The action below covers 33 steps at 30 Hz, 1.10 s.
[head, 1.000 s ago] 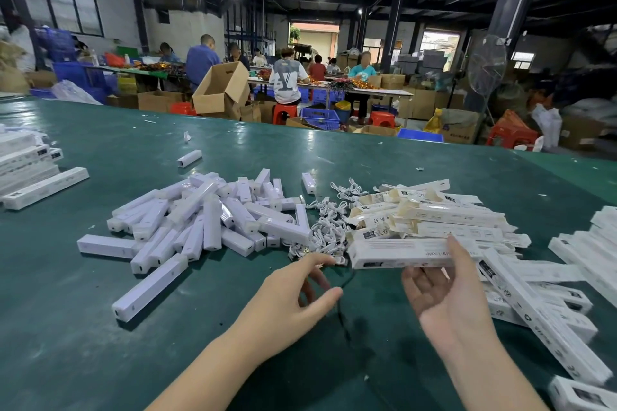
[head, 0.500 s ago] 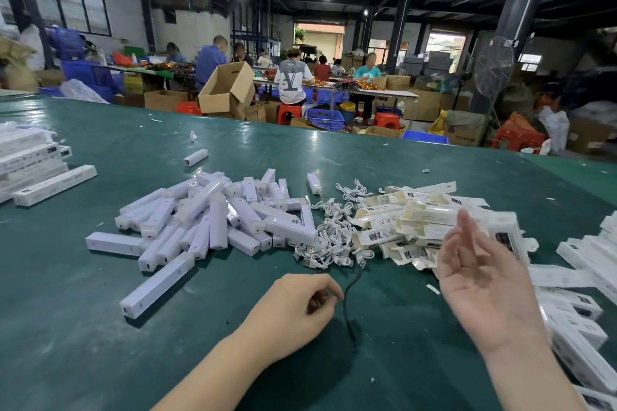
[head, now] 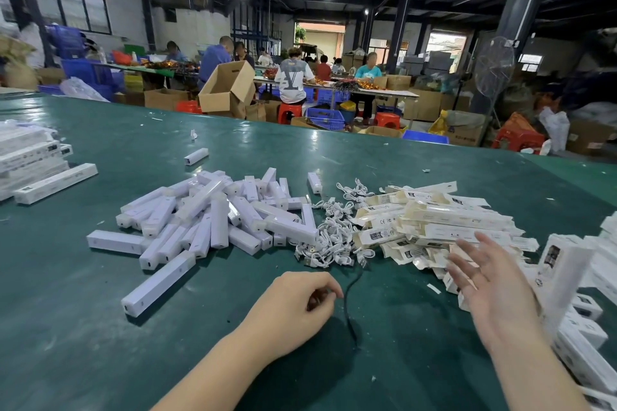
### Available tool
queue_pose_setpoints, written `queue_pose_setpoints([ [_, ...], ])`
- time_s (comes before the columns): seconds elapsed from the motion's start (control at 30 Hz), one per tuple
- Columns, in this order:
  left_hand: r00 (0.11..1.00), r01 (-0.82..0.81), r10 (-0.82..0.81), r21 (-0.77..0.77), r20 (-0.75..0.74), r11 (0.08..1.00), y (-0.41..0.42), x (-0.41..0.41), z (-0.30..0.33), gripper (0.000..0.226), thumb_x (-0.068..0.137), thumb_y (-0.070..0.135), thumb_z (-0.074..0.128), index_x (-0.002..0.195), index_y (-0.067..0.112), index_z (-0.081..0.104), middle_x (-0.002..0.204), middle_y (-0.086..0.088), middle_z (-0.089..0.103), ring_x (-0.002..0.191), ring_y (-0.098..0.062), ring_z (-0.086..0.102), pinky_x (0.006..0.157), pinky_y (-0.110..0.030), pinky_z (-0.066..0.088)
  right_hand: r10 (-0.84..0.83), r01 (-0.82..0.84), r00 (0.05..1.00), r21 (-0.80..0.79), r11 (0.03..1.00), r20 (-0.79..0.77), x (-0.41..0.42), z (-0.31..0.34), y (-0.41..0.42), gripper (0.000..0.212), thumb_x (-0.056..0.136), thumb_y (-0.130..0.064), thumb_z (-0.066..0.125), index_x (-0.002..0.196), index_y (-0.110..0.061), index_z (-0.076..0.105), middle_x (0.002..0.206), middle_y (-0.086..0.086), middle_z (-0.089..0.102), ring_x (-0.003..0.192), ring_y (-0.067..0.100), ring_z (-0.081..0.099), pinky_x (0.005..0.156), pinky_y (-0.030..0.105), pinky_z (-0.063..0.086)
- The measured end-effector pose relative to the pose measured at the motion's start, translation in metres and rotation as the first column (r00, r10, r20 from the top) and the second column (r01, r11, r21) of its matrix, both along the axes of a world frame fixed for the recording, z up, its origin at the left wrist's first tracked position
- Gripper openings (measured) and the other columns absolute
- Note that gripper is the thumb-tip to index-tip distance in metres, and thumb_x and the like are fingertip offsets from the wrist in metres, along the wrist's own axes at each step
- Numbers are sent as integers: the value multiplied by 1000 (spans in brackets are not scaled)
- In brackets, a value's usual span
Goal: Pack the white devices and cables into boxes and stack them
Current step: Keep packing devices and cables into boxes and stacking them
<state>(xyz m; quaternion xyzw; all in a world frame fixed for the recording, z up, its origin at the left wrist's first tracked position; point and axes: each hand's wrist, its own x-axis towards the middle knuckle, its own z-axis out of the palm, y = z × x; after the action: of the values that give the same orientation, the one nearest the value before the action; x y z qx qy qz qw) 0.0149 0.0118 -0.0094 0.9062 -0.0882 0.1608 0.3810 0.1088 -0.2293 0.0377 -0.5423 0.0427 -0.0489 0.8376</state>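
A heap of white stick-shaped devices (head: 213,220) lies on the green table (head: 83,344). To its right is a tangle of white cables (head: 330,240), then a pile of flat cream boxes (head: 444,220). My left hand (head: 300,300) rests near the front with its fingers curled shut; I cannot tell if it holds anything. My right hand (head: 490,280) hovers with fingers spread, palm up, over the near edge of the flat boxes. Just right of it a packed white box (head: 561,277) stands tilted on end, apart from the hand, over other packed boxes (head: 587,344).
A thin black cable (head: 349,307) lies between my hands. More packed boxes (head: 30,157) are stacked at the far left. One lone device (head: 196,156) lies further back. Beyond the table's far edge, people sit at other tables among cardboard boxes and blue crates.
My right hand held a box over the flat pile, swung it to the right and let it go. My left hand drew back from the cables and curled shut.
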Motion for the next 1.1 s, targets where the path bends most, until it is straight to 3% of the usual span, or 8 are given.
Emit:
queue_pose_setpoints([
  [0.07,1000,1,-1,8,-7,1000,0,1,0,16,89,20,53,90,30,66,74,11,65,65,-8,56,66,-21,48,-10,28,999,-451,892,42,3,-10,4,17,96,-19,54,100,-29,67,111,2,66,98,20,62,94,40,49],
  [0.17,1000,-2,2,7,-6,1000,-1,1,0,16,87,21,53,89,32,64,72,11,63,60,-6,52,62,-15,43,97,124,982,-939,322,163,7,-28,12,23,94,-24,55,111,-31,69,137,-5,54,130,20,43,109,42,32],
  [0.27,999,1,0,8,-33,1000,-1,1,0,16,86,23,52,90,33,63,72,12,63,59,-5,50,62,-16,43,175,69,984,-987,-142,43,12,-42,18,45,97,-40,45,140,-27,50,159,-8,25,147,20,16,118,36,14],
  [0.37,998,-5,7,23,-63,1000,-1,1,-1,15,87,24,52,90,34,63,74,15,64,62,-5,53,64,-18,46,166,37,986,-959,-281,-11,14,-47,21,57,99,-45,36,151,-22,30,162,-8,15,149,20,6,120,36,7],
  [0.57,995,-31,32,10,-95,999,-2,-1,1,18,87,23,52,87,36,64,74,16,65,61,-3,54,65,-18,47,290,332,885,-930,158,365,1,-34,26,43,95,-17,54,139,-15,52,143,-6,47,139,21,33,118,38,17],
  [0.7,975,-80,-32,-483,-220,872,-8,1,11,19,97,18,52,90,19,69,74,4,69,59,-9,60,56,-20,49,415,531,573,-706,469,707,-30,-17,45,36,82,-7,64,117,-13,70,118,-10,64,113,12,54,106,25,35],
  [0.83,864,-281,-256,-837,-434,470,-11,1,29,44,102,37,40,102,3,67,82,-10,71,66,-17,64,58,-25,54,570,300,482,-736,606,666,-61,-11,67,19,75,-10,74,91,-19,80,96,-18,73,89,11,61,84,22,47],
  [1.1,827,-153,-337,-758,-449,635,-9,-4,23,26,92,14,58,67,18,65,59,7,54,51,-4,48,48,-17,35,773,-234,471,-785,574,425,-85,-20,83,11,78,-10,76,69,-16,78,77,-10,75,87,12,68,81,26,53],
])
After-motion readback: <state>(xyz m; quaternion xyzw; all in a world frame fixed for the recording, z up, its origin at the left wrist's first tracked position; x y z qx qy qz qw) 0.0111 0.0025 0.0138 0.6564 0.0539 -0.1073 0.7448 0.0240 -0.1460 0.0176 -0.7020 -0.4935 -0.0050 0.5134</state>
